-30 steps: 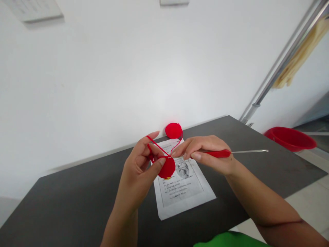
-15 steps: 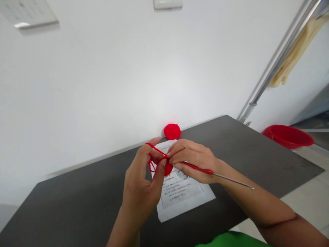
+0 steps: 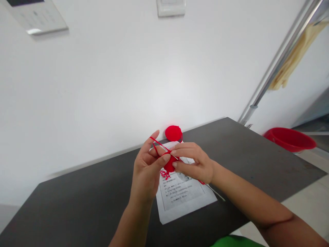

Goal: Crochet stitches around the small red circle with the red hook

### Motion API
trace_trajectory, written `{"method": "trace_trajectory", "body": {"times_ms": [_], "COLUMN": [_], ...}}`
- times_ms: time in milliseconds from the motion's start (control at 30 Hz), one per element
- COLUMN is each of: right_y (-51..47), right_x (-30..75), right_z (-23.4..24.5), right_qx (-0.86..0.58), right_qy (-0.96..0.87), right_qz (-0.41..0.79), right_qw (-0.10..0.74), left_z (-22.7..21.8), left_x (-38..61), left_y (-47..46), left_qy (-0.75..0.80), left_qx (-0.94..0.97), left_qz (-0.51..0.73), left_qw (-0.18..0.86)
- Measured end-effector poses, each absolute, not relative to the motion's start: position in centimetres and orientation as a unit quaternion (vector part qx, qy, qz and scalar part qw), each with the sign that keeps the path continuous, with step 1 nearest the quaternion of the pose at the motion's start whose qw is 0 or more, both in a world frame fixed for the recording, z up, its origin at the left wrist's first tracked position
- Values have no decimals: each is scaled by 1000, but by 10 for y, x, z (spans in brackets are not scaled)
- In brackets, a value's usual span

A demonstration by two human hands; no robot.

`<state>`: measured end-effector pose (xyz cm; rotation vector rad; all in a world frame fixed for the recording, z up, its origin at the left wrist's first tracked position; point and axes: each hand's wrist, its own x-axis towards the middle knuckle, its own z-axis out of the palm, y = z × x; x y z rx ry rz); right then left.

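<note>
Between thumb and fingers, my left hand (image 3: 146,168) pinches a small red crochet piece (image 3: 169,167). Red yarn (image 3: 159,142) loops over its raised index finger and runs down to the work. My right hand (image 3: 195,163) grips a crochet hook (image 3: 216,193) with a red grip and a metal shaft; the slim front end meets the top of the piece, and the rear shaft sticks out below the palm. A curly red tail (image 3: 165,174) dangles under the piece. Beyond the hands, a ball of red yarn (image 3: 173,133) rests at the table's back edge.
A printed sheet (image 3: 186,203) lies beneath my hands on the dark table (image 3: 87,202). The white wall (image 3: 108,85) stands right behind it. To the right are a metal pole (image 3: 279,61), yellowish gloves (image 3: 295,60) and a red basin (image 3: 290,139) below table height.
My right hand has tipped the hook so its rear end points more downward, and its fingers now touch the piece. My left index finger has risen. The curly tail now hangs below the piece.
</note>
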<state>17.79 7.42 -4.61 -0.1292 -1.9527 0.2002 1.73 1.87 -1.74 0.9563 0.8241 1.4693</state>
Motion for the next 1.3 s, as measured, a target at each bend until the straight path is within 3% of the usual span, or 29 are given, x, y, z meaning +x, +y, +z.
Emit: {"method": "trace_trajectory", "body": {"times_ms": [167,267,433,667,833,933,1033,1133,1200,1300], "right_y": [74,67,55,50,57,64,69,71,72,73], "right_x": [166,165,181,204,205,198,191,190,191,191], "right_z": [-57,-52,-31,-15,-18,-25,-31,-32,-31,-31], "right_qx": [-83,-119,-160,-241,-226,-162,-113,-70,-53,-45], "right_qy": [-788,-793,-813,-810,-692,-618,-648,-764,-820,-845], "right_qz": [-38,-31,136,272,486,579,516,343,250,200], "right_qw": [609,597,543,461,483,507,548,541,512,495], "left_z": [-31,-31,-23,-37,-38,-33,-31,-32,-33,-33], "left_x": [28,18,-9,-23,-24,-19,-15,-14,-15,-14], "left_y": [21,23,30,40,43,42,41,41,41,41], "left_qy": [380,419,444,415,390,357,303,268,267,286], "left_qx": [463,538,613,671,673,613,552,517,499,491], "left_qz": [684,664,589,545,544,577,577,550,538,540], "left_qw": [417,307,282,283,315,405,520,598,624,621]}}
